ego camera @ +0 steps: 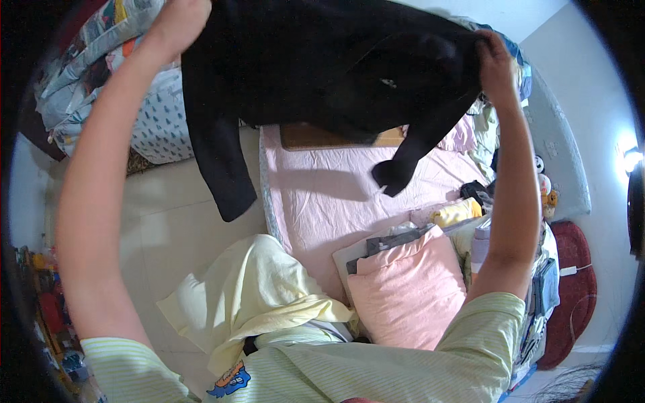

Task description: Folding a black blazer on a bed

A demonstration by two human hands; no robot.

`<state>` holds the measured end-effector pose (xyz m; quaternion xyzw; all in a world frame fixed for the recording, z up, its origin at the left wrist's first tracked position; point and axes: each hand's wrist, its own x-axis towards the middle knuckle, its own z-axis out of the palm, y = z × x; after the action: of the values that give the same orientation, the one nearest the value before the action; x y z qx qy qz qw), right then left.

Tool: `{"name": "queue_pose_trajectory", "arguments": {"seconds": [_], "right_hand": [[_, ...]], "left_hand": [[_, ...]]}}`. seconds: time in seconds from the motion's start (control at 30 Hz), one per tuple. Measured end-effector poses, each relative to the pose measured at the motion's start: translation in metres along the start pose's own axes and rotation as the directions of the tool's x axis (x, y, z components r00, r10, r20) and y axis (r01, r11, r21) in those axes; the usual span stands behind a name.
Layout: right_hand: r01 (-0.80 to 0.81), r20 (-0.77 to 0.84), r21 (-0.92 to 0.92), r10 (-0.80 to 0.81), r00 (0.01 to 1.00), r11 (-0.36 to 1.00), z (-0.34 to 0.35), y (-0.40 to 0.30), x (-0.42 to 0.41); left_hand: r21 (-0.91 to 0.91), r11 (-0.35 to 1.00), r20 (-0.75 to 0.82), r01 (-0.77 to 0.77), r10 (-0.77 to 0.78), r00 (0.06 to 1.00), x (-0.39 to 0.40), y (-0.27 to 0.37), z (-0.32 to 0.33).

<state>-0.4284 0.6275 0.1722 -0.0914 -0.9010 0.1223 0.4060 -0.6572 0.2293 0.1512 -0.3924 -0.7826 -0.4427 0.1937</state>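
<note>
A black long-sleeved garment (312,65) is stretched between my two raised hands, over the far part of a bed. My left hand (184,22) grips its upper left side near the top edge of the view. My right hand (496,63) is closed on its right side near the shoulder. Both sleeves hang down, the left one over the floor and the right one over the pink bed sheet (322,201). A small light mark shows on the garment's front. Its top edge lies outside the view.
Pale yellow cloth (252,297) covers my lap. A pink pillow (408,287) lies at my right, near a folded yellow cloth (456,212). Beyond the garment is a brown board or mat (322,138). Bundled bedding (164,116) stands at the left, and small plush toys (548,196) sit by the headboard (564,151).
</note>
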Motion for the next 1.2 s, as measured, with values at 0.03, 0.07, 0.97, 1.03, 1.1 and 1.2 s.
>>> {"name": "queue_pose_trajectory", "arguments": {"seconds": [0.03, 0.07, 0.97, 1.03, 1.1, 1.2], "right_hand": [[-0.023, -0.01, -0.018, 0.023, 1.0, 1.0, -0.018, -0.007, 0.01], [0.142, -0.03, 0.007, -0.142, 0.989, 0.99, -0.032, 0.018, 0.031], [-0.123, -0.033, -0.061, 0.121, 0.992, 0.991, -0.099, -0.018, 0.01], [-0.168, 0.014, 0.131, 0.168, 0.986, 0.977, -0.096, -0.018, -0.001], [-0.199, 0.022, 0.195, 0.198, 0.98, 0.96, -0.091, -0.024, -0.01], [-0.12, 0.118, 0.316, 0.087, 0.989, 0.941, -0.106, -0.045, -0.024]], "left_hand": [[-0.003, 1.0, -0.009, -0.012, 0.012, 1.0, 0.01, 0.017, -0.011], [0.002, 0.998, 0.056, -0.066, 0.066, 0.996, 0.018, 0.032, -0.02], [-0.342, 0.94, 0.129, -0.019, 0.067, 0.989, 0.015, 0.137, -0.068], [-0.258, 0.942, 0.183, -0.216, 0.267, 0.946, 0.012, 0.122, -0.068], [-0.376, 0.927, 0.369, -0.003, 0.152, 0.917, 0.004, 0.113, -0.079], [-0.15, 0.981, 0.435, -0.126, 0.18, 0.882, -0.009, 0.129, -0.088]]}}
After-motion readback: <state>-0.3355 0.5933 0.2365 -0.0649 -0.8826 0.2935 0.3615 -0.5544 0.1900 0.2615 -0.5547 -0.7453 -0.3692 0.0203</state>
